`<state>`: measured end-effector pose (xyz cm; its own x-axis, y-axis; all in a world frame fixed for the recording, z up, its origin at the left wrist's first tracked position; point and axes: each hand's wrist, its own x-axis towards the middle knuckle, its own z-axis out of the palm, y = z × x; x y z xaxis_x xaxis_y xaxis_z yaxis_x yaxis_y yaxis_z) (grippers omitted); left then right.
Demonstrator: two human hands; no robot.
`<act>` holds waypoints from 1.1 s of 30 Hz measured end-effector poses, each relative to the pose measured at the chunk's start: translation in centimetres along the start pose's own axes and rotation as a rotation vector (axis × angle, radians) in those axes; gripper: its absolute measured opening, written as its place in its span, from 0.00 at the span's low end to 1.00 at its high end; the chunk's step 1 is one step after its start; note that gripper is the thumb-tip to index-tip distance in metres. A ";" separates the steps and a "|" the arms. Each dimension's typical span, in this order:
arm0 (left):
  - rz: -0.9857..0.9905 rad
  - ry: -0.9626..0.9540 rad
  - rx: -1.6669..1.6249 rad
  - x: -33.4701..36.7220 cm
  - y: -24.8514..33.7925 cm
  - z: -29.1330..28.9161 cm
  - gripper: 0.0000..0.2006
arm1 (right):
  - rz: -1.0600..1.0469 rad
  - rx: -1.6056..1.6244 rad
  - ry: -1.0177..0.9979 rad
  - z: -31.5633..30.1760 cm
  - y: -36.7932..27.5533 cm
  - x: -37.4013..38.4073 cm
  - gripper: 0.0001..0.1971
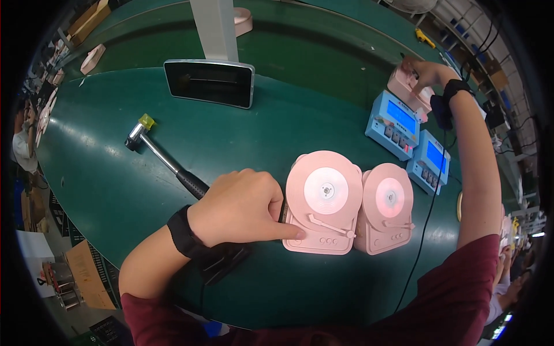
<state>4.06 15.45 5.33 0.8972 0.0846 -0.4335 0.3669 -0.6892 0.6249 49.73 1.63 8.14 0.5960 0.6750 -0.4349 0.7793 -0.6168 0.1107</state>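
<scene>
Two pink devices shaped like small record players stand side by side on the green table: the left record player [324, 196] and the right record player [388, 202]. Each has a round disc with a pale centre and a small tone arm. My left hand [242, 202] grips the left one by its left edge, thumb on the lower front corner; the other fingers are curled and partly hidden. Far to the right, my right hand [426, 76] reaches over another pink device [404, 86], its fingers closed around the top of it. Black bands circle both wrists.
Two blue meters with lit screens, a larger meter [395, 126] and a second meter [430, 161], stand below my right hand. A black cable [424, 230] runs down the table. A mallet [164, 155] lies left, beyond my left hand. A dark tablet-like screen [209, 83] stands before a post.
</scene>
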 end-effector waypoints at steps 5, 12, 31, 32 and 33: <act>0.012 -0.002 -0.008 0.1 0.1 0.0 0.25 | -0.095 0.024 -0.030 0.8 3.3 -0.5 0.36; 0.165 -0.157 -0.266 2.5 -3.9 0.6 0.23 | -0.054 0.671 0.257 4.3 9.1 0.9 0.36; 0.136 -0.135 -0.451 2.5 -3.8 1.2 0.19 | -0.397 0.214 0.902 3.9 3.3 -13.1 0.39; 0.135 -0.133 -0.468 2.5 -3.7 1.3 0.19 | -0.450 0.193 0.903 3.6 2.2 -15.8 0.37; 0.132 -0.131 -0.483 2.6 -3.5 1.4 0.18 | -0.501 0.173 0.904 3.5 0.8 -18.4 0.35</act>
<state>4.76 17.09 1.08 0.9167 -0.0926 -0.3887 0.3518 -0.2739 0.8951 38.71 -12.72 13.13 0.1905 0.8763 0.4424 0.9812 -0.1841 -0.0578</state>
